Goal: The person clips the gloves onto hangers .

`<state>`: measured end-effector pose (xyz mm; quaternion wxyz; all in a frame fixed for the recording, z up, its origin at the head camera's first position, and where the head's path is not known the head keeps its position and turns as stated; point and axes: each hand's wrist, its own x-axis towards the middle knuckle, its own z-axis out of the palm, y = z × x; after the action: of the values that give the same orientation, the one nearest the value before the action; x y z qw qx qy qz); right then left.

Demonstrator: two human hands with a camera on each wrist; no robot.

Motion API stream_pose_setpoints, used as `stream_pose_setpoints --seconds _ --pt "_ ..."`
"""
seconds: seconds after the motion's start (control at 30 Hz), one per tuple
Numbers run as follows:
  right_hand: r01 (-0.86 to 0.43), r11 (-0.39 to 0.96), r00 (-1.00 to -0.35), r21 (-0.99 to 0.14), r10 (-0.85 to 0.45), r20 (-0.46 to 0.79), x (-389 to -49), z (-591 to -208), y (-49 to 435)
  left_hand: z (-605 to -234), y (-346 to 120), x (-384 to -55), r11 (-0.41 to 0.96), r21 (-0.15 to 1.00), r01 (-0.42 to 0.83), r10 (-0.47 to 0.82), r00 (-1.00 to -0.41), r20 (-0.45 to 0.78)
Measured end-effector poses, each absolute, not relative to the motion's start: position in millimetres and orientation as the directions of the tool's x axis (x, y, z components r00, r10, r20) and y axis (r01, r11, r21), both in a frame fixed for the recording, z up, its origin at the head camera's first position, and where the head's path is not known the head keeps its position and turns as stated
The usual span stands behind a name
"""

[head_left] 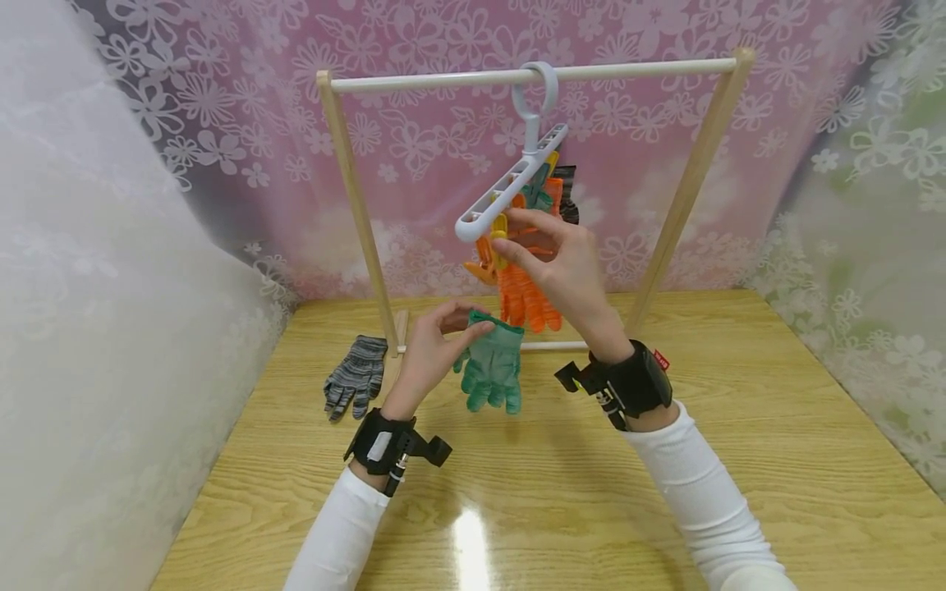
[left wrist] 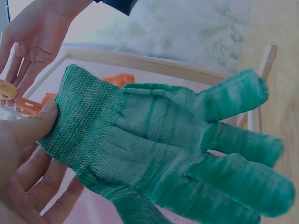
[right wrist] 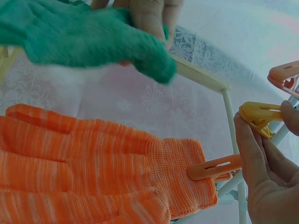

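Observation:
My left hand [head_left: 432,349] pinches a green knit glove [head_left: 493,369] at its cuff, and the glove's fingers hang downward. In the left wrist view the green glove [left wrist: 149,144] spreads across the frame with the thumb on its cuff. Higher up, my right hand [head_left: 576,267] pinches a yellow clothespin [right wrist: 259,113] at the near end of a pale hanger [head_left: 510,187]. An orange knit glove [right wrist: 93,158] hangs from the hanger, its cuff held by an orange clothespin [right wrist: 212,168]. The green glove is apart from the yellow clothespin.
The hanger hooks over the white rod [head_left: 429,80] of a wooden rack [head_left: 355,197]. Farther back on it hang a dark glove [head_left: 568,197] and a greenish item, partly hidden. A grey striped glove [head_left: 358,377] lies on the wooden table [head_left: 562,492], beside the rack's left foot.

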<state>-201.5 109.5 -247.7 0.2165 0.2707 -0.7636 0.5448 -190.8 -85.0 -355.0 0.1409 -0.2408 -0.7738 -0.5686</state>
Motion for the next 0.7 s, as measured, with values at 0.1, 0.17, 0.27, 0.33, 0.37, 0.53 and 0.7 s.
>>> stream_pose_setpoints --seconds 0.1,0.17,0.27,0.33,0.37,0.53,0.7 --pt "-0.651 0.242 -0.759 -0.720 -0.190 0.622 -202 -247 108 -351 -83 -193 0.184 0.799 0.573 0.172 -0.819 0.547" --pt "-0.653 0.238 -0.757 -0.719 -0.193 0.624 -202 -247 108 -348 -82 -194 0.157 0.784 0.601 0.136 -0.799 0.586" --pt "-0.653 0.247 -0.757 -0.716 -0.186 0.626 -202 -247 107 -344 -80 -196 0.139 0.764 0.630 0.081 -0.777 0.625" --pt "-0.645 0.240 -0.764 -0.725 -0.177 0.621 -202 -247 107 -341 -79 -197 0.132 0.753 0.645 0.058 -0.763 0.643" --pt "-0.642 0.221 -0.766 -0.734 -0.173 0.619 -202 -247 107 -339 -79 -197 0.131 0.748 0.651 0.053 -0.758 0.650" --pt "-0.642 0.101 -0.765 -0.760 -0.155 0.626 -202 -246 105 -333 -76 -197 0.124 0.725 0.677 0.052 -0.734 0.677" --pt "-0.648 0.067 -0.759 -0.759 -0.141 0.636 -203 -246 103 -329 -74 -198 0.112 0.717 0.688 0.044 -0.724 0.688"
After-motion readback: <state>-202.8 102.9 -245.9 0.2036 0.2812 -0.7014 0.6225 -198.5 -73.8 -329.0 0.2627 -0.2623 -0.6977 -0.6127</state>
